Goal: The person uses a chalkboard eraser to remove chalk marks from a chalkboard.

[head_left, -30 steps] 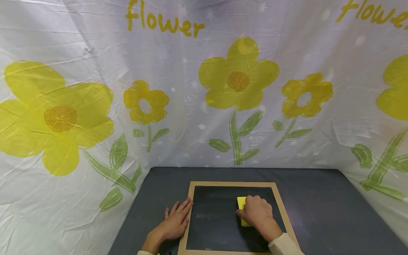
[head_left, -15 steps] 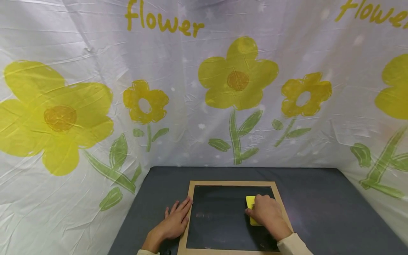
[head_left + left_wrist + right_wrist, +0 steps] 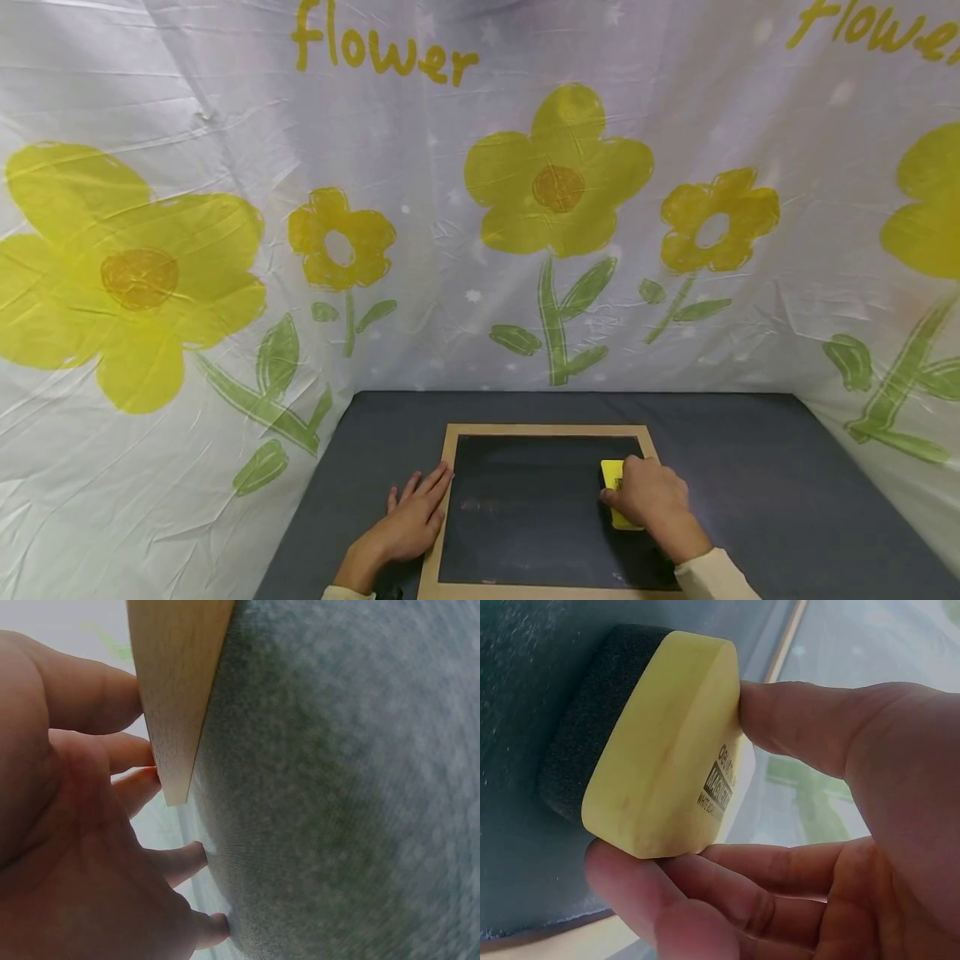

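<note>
While our right hand [image 3: 651,500] pinches the eraser [image 3: 613,473] between thumb and fingers, the foam [image 3: 592,724] faces the board [image 3: 525,508] near its right side. Our left hand [image 3: 408,529] lies with its fingers extended and spread; some touch the outer left side of the frame [image 3: 547,430], while two reach lower, toward the table [image 3: 787,475], and seem to steady the board.

We judge the wiping to be well along: most of the dark surface that we can see looks plain. What is left, as far as we can tell, is a pale smudge [image 3: 476,505] on the left part, some faint traces along the near edge, and light specks that the right wrist view shows close to the eraser.

Our right hand and its shadow hide part of the board's right side, so we cannot say how clean it is there. The near right corner of the frame is lost behind our sleeve [image 3: 716,575] and the lower border of the head view. We can read the eraser's print only in part, and we cannot make out whether the foam presses flat all over. Beside our left wrist, a small dark thing [image 3: 392,594] is cut off; we cannot tell what it is.
</note>
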Tool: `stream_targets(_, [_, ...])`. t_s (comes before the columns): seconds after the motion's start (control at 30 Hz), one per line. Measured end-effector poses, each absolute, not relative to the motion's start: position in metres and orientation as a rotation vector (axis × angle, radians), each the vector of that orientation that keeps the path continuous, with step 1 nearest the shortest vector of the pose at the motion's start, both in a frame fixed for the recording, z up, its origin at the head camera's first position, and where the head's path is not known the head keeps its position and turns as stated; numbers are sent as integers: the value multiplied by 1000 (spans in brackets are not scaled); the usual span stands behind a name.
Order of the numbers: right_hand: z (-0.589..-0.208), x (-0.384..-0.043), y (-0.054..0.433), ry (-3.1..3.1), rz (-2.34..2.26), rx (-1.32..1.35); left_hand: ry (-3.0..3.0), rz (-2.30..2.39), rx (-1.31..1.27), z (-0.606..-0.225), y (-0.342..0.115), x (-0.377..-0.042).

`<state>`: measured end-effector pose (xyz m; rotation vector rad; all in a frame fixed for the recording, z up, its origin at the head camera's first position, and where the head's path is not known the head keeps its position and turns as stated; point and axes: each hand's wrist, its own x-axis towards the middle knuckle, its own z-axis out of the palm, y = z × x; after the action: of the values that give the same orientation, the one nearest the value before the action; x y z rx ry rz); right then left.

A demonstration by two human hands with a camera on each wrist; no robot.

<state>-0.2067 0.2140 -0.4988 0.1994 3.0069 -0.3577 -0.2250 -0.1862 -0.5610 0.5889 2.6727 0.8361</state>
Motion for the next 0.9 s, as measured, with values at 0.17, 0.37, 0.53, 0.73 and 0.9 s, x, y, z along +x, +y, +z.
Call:
stream_targets(0.17, [-497,-206,219,3007,-353,195,2687,818,572,-559,-185,-225])
stream_targets(0.37, [-496,-205,222,3001,-356,206,2682,844,608,-562,-187,-225])
stream_targets(0.53, [-495,-204,228,2986,-365,222,2681,850,608,-562,-187,-223])
stream_targets(0.73, [-494,-203,235,2969,-357,248,2685,825,589,-559,-186,-224])
stream_targets(0.9, [-494,-202,242,2958,-380,264,2682,821,571,-560,-185,-223])
